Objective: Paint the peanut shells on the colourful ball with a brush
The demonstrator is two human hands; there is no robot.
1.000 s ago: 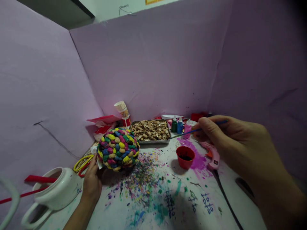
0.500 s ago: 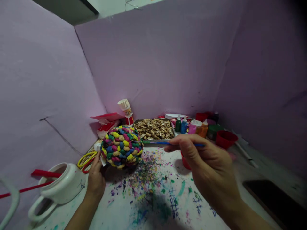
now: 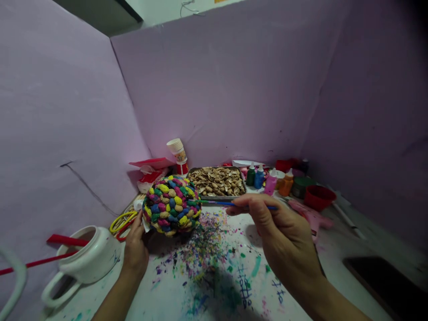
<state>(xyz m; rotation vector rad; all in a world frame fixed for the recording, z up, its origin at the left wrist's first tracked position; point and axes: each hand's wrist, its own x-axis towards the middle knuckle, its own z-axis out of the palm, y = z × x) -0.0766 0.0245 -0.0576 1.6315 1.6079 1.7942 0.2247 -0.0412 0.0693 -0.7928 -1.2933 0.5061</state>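
Observation:
My left hand [image 3: 135,252] grips the left side of a rounded object covered in painted peanut shells [image 3: 172,206]. Its shells are yellow, blue, green, magenta and plain tan, and some white material shows at its left edge by my fingers. The far side of the object and part of my left fingers are hidden. In my right hand [image 3: 284,243], a thin blue paintbrush [image 3: 219,203] is pinched between thumb and fingers, pointing left. Its green-tinted tip meets the object's right side, though exact contact is hard to make out.
Behind lies a tray of peanut shells [image 3: 217,182]. Paint bottles [image 3: 258,177], a red cup [image 3: 319,197] and a pink glue gun [image 3: 312,216] are to the right. A white pot [image 3: 88,258] stands left, and a dark phone [image 3: 384,283] lies right on the paint-spattered table [image 3: 160,294].
My right hand has shifted slightly left and down, bringing the brush tip further over the shells. More of the pink glue gun shows. The view has shifted a little.

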